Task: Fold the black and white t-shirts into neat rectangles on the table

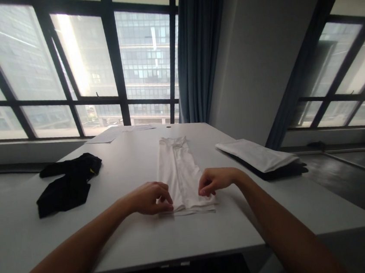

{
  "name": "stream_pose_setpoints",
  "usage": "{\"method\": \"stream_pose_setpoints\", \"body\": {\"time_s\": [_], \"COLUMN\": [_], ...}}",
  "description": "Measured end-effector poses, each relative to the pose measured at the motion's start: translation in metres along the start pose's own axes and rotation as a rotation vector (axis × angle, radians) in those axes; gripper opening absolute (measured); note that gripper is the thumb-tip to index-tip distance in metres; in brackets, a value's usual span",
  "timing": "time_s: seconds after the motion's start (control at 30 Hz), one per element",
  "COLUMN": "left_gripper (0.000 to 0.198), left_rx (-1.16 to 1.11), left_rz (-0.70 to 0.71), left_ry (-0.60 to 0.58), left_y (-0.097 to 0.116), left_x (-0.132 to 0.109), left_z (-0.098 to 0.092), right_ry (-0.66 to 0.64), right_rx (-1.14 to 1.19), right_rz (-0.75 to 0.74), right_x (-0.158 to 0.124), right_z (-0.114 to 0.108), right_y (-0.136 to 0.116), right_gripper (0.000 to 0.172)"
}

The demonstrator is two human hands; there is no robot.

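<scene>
A white garment (179,171), folded into a long narrow strip, lies on the white table (137,236) and runs away from me. My left hand (151,197) pinches its near left corner, fingers closed on the cloth. At the near right corner my right hand (213,180) is curled and pinches the hem in the same way. Both hands rest at the garment's near end, close to the table's front edge.
A crumpled black garment (68,183) lies at the left of the table. A folded white cloth (258,154) sits on dark fabric at the right edge. Papers (110,134) lie at the far side near the windows. A blue curtain (199,52) hangs behind.
</scene>
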State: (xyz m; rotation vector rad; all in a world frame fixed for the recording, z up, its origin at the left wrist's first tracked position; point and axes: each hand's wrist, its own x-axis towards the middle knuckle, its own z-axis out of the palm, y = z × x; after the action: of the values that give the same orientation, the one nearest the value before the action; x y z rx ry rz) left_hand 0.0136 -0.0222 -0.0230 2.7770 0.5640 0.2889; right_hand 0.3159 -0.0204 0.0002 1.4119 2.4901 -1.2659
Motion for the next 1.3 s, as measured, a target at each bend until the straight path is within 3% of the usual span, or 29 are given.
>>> {"method": "stream_pose_setpoints", "body": {"time_s": [0.1,0.17,0.27,0.37,0.43,0.5,0.57,0.63,0.77,0.83,0.97,1.0,1.07,1.17,1.23,1.3], "left_gripper": [0.021,0.026,0.029,0.023,0.020,0.020,0.022,0.024,0.025,0.023,0.024,0.026,0.032,0.042,0.053,0.063], "left_rx": [-0.009,0.021,0.074,0.101,0.092,0.064,0.030,0.013,0.055,0.013,-0.431,-0.584,-0.840,-0.965,-0.928,-0.818], "left_rz": [-0.051,-0.096,-0.156,-0.157,-0.111,-0.056,-0.014,-0.012,-0.108,-0.128,-0.133,-0.168,-0.319,-0.635,-0.767,-0.796], "left_ry": [0.056,0.079,0.093,0.114,0.135,0.155,0.163,0.162,0.149,0.112,-0.018,0.012,0.199,0.485,0.535,0.530], "left_y": [-0.011,-0.023,-0.039,-0.050,-0.054,-0.057,-0.058,-0.057,-0.045,-0.037,-0.033,-0.036,-0.046,-0.062,-0.069,-0.073], "left_x": [-0.005,-0.009,-0.011,-0.007,-0.002,0.001,0.002,0.002,-0.004,-0.007,-0.006,-0.003,0.004,0.014,0.016,0.015], "left_z": [-0.007,-0.010,-0.005,0.006,0.014,0.018,0.019,0.017,0.006,-0.002,-0.008,-0.007,0.001,0.014,0.019,0.021], "right_ry": [0.233,0.274,0.306,0.378,0.389,0.371,0.329,0.290,0.230,0.141,-0.053,-0.020,0.211,0.598,0.652,0.622], "right_rx": [-0.127,-0.244,-0.361,-0.405,-0.410,-0.399,-0.382,-0.365,-0.308,-0.215,0.130,0.217,0.324,0.322,0.300,0.299], "right_rz": [0.082,0.207,0.373,0.347,0.211,0.074,0.023,0.041,0.073,0.043,-0.102,-0.132,-0.122,0.118,0.292,0.339], "right_x": [-0.001,-0.002,-0.001,0.003,0.007,0.010,0.012,0.014,0.008,0.001,-0.003,0.000,0.011,0.032,0.042,0.045], "right_z": [-0.008,-0.011,-0.012,-0.008,-0.006,-0.004,-0.003,-0.003,-0.005,-0.007,-0.010,-0.010,-0.009,-0.006,-0.005,-0.004], "right_y": [0.011,0.019,0.026,0.026,0.024,0.022,0.021,0.020,0.019,0.018,0.023,0.025,0.031,0.040,0.045,0.046], "right_gripper": [0.027,0.027,0.069,0.100,0.091,0.064,0.040,0.027,0.017,0.018,0.029,0.032,0.033,0.031,0.033,0.035]}}
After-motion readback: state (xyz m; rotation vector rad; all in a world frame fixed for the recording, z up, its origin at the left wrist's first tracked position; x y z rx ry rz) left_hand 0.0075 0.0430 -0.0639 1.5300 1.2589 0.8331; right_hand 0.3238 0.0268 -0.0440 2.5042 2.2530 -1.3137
